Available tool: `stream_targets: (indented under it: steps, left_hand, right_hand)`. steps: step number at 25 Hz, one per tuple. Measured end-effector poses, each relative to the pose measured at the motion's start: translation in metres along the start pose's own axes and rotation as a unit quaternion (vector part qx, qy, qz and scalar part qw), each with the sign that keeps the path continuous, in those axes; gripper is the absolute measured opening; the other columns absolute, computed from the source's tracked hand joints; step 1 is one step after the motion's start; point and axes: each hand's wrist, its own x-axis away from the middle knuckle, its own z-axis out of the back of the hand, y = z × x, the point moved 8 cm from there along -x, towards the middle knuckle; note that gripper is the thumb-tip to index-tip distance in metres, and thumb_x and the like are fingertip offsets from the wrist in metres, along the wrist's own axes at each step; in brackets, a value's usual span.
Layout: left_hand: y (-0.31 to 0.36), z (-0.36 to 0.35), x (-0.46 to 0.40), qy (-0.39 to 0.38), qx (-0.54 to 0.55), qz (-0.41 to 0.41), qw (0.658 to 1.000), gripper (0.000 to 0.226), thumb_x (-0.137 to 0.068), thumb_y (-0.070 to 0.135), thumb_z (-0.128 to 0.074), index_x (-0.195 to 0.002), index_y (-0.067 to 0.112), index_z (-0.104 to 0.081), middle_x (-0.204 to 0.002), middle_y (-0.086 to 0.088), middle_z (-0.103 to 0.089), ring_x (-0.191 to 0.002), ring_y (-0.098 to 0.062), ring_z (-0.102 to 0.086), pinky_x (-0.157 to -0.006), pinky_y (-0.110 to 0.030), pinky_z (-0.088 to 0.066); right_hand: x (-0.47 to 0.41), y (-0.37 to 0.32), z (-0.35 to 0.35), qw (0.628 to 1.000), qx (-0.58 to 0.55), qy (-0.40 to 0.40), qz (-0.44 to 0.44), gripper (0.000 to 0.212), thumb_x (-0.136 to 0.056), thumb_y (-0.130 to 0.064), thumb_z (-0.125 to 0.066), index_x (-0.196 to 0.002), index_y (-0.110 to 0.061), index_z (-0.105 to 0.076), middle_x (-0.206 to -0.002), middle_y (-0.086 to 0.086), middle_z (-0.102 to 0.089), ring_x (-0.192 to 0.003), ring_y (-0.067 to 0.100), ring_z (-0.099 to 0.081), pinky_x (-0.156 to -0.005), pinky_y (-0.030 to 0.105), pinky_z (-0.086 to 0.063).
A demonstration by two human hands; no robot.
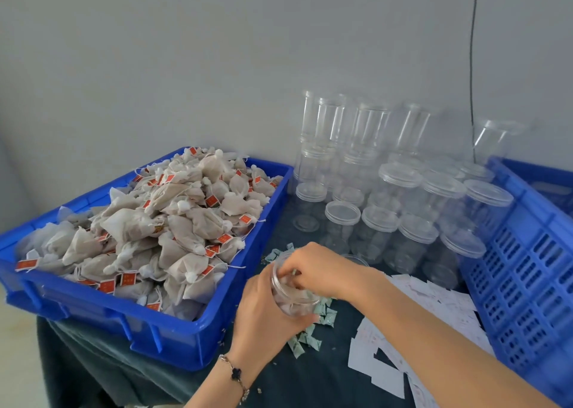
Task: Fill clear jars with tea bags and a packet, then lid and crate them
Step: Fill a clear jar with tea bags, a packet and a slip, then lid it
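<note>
My left hand (263, 317) grips a clear jar (293, 299), tilted toward me over the dark cloth. Tea bags show through its wall. My right hand (313, 268) has its fingers curled into the jar's mouth, pushing at a tea bag; the fingertips are hidden inside. A blue tray (173, 336) on the left is heaped with white tea bags (161, 221) carrying orange tags. Small green packets (305, 339) lie scattered beneath and around the jar.
Several empty clear jars (381, 221), some with lids, stand and stack at the back right. A blue slotted crate (527, 268) borders the right side. White paper slips (387, 367) lie on the dark cloth (310, 383) in front of the crate. A grey wall rises behind.
</note>
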Motion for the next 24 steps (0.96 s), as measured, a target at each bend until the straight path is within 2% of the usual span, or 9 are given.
stream_targets:
  steps: [2,5,8,11,14,16,20,22,24]
  left_hand:
    - [0.007,0.006,-0.002,0.012,0.009,-0.02,1.0,0.096,-0.045,0.057,-0.082,-0.13,0.038,-0.041,-0.112,0.025,-0.053,-0.108,0.004,-0.048,-0.086,-0.016,-0.04]
    - [0.007,0.013,-0.003,0.028,0.032,-0.012,0.999,0.085,-0.046,0.056,-0.08,-0.121,0.041,-0.044,-0.109,0.023,-0.057,-0.103,0.0,-0.054,-0.083,-0.024,-0.05]
    - [0.002,0.014,0.003,0.027,0.053,0.014,0.998,0.083,-0.041,0.056,-0.08,-0.113,0.049,-0.039,-0.105,0.028,-0.052,-0.102,0.009,-0.048,-0.076,-0.01,-0.041]
    - [-0.001,0.007,0.008,0.023,0.075,0.021,0.997,0.095,-0.039,0.058,-0.082,-0.123,0.044,-0.039,-0.11,0.028,-0.049,-0.106,0.009,-0.046,-0.079,-0.01,-0.039]
    - [-0.002,0.002,0.008,0.014,0.06,0.026,0.998,0.104,-0.041,0.058,-0.083,-0.132,0.037,-0.038,-0.117,0.023,-0.049,-0.113,-0.001,-0.047,-0.094,-0.025,-0.045]
    - [-0.002,0.0,0.007,0.007,0.049,0.03,0.998,0.106,-0.04,0.058,-0.083,-0.133,0.035,-0.037,-0.119,0.019,-0.051,-0.115,-0.005,-0.048,-0.098,-0.032,-0.046]
    - [-0.008,-0.003,0.005,-0.008,0.048,0.047,0.998,0.111,-0.041,0.055,-0.086,-0.137,0.031,-0.036,-0.123,0.013,-0.052,-0.116,-0.009,-0.049,-0.099,-0.036,-0.047]
    - [-0.01,-0.005,0.004,-0.007,0.046,0.05,0.998,0.11,-0.04,0.054,-0.086,-0.136,0.031,-0.037,-0.123,0.013,-0.052,-0.116,-0.01,-0.049,-0.099,-0.036,-0.047]
    - [-0.01,-0.01,0.005,-0.007,0.045,0.048,0.998,0.104,-0.04,0.053,-0.084,-0.132,0.033,-0.041,-0.12,0.014,-0.053,-0.114,-0.01,-0.051,-0.095,-0.036,-0.049]
  right_hand:
    - [0.004,0.011,0.013,0.991,-0.094,0.099,-0.012,0.023,-0.086,-0.015,-0.058,-0.103,-0.024,-0.071,-0.096,0.001,-0.069,-0.083,0.012,-0.062,-0.078,0.026,-0.051]
    - [0.027,0.041,0.025,0.902,-0.308,0.299,-0.037,0.034,-0.078,-0.025,-0.074,-0.111,-0.027,-0.066,-0.092,-0.013,-0.066,-0.074,-0.003,-0.061,-0.071,0.01,-0.049]
    - [0.047,0.072,0.008,0.863,-0.261,0.422,-0.099,0.014,-0.085,-0.026,-0.066,-0.1,-0.026,-0.066,-0.088,-0.016,-0.064,-0.076,-0.003,-0.059,-0.069,0.011,-0.047]
    - [0.03,0.091,-0.062,0.958,-0.112,0.216,-0.152,0.025,-0.09,-0.026,-0.058,-0.115,-0.023,-0.062,-0.109,-0.005,-0.063,-0.097,0.009,-0.059,-0.085,0.028,-0.047]
    - [0.028,0.097,-0.125,0.986,-0.004,0.061,-0.153,0.036,-0.089,-0.021,-0.058,-0.125,-0.022,-0.053,-0.117,0.002,-0.061,-0.109,0.025,-0.055,-0.084,0.032,-0.043]
    - [0.033,0.096,-0.13,0.982,0.036,0.089,-0.163,0.033,-0.09,-0.012,-0.051,-0.122,-0.018,-0.048,-0.109,0.005,-0.063,-0.104,0.027,-0.056,-0.076,0.035,-0.042]
    - [0.039,0.098,-0.123,0.977,0.081,0.113,-0.165,0.063,-0.083,0.003,-0.046,-0.14,-0.018,-0.028,-0.103,0.01,-0.061,-0.095,0.03,-0.059,-0.069,0.035,-0.039]
    - [0.05,0.097,-0.092,0.96,-0.001,0.207,-0.189,0.05,-0.091,-0.004,-0.044,-0.137,-0.019,-0.033,-0.101,0.007,-0.064,-0.093,0.026,-0.061,-0.072,0.032,-0.043]
    - [0.07,0.091,-0.046,0.902,-0.138,0.366,-0.184,0.026,-0.095,-0.014,-0.049,-0.12,-0.02,-0.051,-0.101,-0.002,-0.067,-0.093,0.013,-0.064,-0.077,0.024,-0.048]
